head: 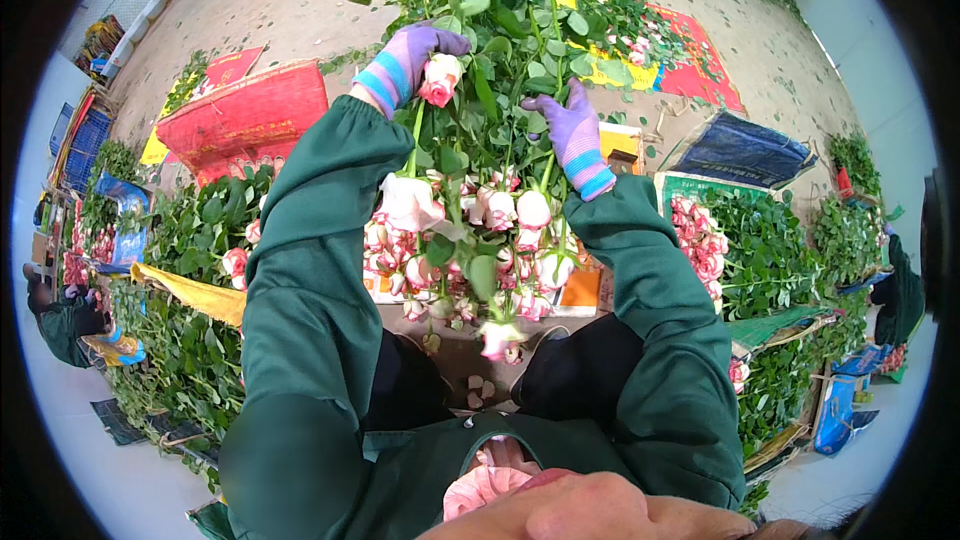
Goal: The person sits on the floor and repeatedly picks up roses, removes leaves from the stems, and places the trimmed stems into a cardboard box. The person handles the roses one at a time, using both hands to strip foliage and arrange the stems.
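Observation:
Long-stemmed pink and white roses (409,202) lie in a heap before me, their leafy green stems (510,45) pointing away. My left hand (420,52), in a purple glove with a blue-striped cuff, is at the upper left of the stems, next to a small pink-tipped rose (440,79); leaves hide its fingertips, so its grip is unclear. My right hand (566,120), in a matching glove, is at the right side of the stems with its thumb and fingers spread. Under it a stem runs down to a pale rose (533,210).
A red woven sheet (247,112) stands at the left. More rose bundles with green foliage (765,247) lie at the right beside a dark blue sheet (739,150). Fallen leaves dot the floor. Another person (64,322) is at the far left; a dark green sleeve (900,292) shows far right.

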`<state>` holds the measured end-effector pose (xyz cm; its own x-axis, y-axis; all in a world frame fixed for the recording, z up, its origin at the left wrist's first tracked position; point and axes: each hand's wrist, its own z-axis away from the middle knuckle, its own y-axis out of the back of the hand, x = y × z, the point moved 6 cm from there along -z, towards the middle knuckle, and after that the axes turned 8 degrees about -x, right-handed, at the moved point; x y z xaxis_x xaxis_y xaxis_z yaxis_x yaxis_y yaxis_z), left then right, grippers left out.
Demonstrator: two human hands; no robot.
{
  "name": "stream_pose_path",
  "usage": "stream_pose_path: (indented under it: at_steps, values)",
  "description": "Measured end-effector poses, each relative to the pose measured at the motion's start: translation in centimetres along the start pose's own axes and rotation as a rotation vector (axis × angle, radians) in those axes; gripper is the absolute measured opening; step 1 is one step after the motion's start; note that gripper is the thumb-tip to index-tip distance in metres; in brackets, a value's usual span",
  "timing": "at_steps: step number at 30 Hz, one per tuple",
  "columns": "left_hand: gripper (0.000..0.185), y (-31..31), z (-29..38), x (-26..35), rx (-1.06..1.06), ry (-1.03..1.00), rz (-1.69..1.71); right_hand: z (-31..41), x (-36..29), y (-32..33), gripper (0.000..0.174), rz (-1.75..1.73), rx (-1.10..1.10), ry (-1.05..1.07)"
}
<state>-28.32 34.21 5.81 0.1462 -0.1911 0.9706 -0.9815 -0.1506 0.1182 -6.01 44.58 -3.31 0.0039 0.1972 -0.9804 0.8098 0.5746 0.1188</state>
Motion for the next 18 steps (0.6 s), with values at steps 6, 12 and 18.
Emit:
stream_pose_path:
  at_steps: [6, 12, 18]
  values:
    - [0.02, -0.4, 1.9, -3.4, 0.116, 0.391, 0.395, -0.4, 3.4, -4.0, 0.078, 0.323, -0.248, -0.242]
    - [0.016, 0.5, 5.5, -14.0, 0.283, 0.468, 0.684, 1.1, -1.0, -6.6, 0.064, 0.833, -0.313, -0.197]
    - [0.035, -2.8, 3.6, -9.1, 0.103, 0.359, 0.894, 0.5, 2.9, -12.0, 0.083, -0.361, -0.502, -0.442]
